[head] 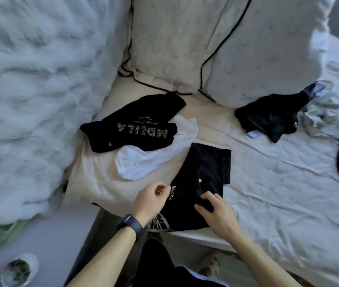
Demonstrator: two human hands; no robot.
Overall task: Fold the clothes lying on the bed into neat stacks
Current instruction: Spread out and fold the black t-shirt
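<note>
Right hand [216,208] pinches black shirt [206,172]; left hand [152,199] curled at its edge.

black tee [206,179]: seemingly part-folded, flat | lettered black top [135,125]: crumpled atop white garment [154,162]

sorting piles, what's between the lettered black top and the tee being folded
A crumpled white garment, partly under the lettered top, lies between it and the tee, in the head view.
</note>
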